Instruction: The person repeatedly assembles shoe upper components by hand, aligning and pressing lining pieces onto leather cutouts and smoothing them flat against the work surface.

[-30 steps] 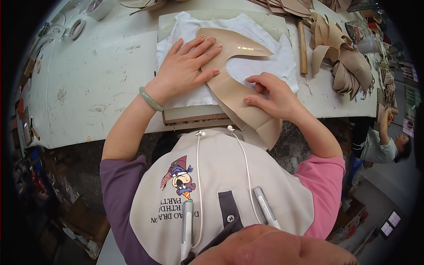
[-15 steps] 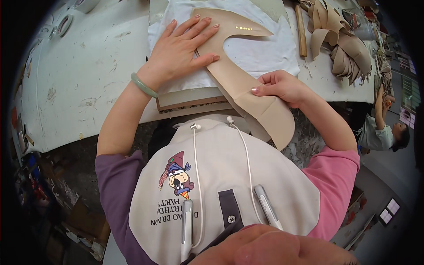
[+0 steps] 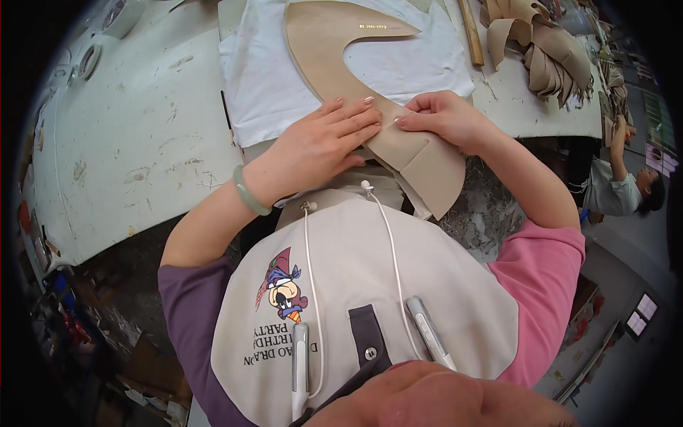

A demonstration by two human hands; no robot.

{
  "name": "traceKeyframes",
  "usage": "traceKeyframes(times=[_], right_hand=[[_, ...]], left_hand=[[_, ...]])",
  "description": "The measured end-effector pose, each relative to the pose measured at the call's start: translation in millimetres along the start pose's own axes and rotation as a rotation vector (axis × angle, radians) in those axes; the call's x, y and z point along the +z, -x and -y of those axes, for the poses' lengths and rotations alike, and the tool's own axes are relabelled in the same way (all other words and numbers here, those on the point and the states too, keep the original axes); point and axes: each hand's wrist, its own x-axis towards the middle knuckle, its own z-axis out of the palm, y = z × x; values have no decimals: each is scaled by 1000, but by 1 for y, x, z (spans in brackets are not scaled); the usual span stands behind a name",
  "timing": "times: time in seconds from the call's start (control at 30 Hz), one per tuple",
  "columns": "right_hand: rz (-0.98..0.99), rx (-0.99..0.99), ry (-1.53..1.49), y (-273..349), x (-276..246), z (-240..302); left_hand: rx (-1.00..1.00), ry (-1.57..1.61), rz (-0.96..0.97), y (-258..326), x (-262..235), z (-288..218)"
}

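Observation:
A curved beige leather piece (image 3: pixel 320 43) lies on a white cloth (image 3: pixel 260 78), its near end hanging past the table edge toward my lap. Fingers stretched out, my left hand (image 3: pixel 331 135) rests flat on the middle of the leather near its left edge. My right hand (image 3: pixel 445 121) pinches the leather's right edge between thumb and bent fingers, close to the left fingertips. A crease or seam crosses the near end below my right hand. Under that end, further layers of the beige material show.
A wooden stick (image 3: pixel 471 32) lies right of the cloth. Beyond it sits a pile of beige leather pieces (image 3: pixel 548 64). Tape rolls (image 3: pixel 89 62) stand at the table's far left. Another person (image 3: pixel 622 185) works at the far right.
My left hand has slid from the far end of the leather down to its middle, toward me. The right hand still pinches the edge. The view has shifted slightly.

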Motion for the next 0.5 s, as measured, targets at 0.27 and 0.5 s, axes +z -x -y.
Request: traceKeyframes(times=[0.27,0.5], right_hand=[[140,-217,-741,30,-27,-21],[438,-696,-980,22,-38,10]], left_hand=[[3,-374,-162,-10,19,-8],[-66,320,-330,-30,-32,-5]])
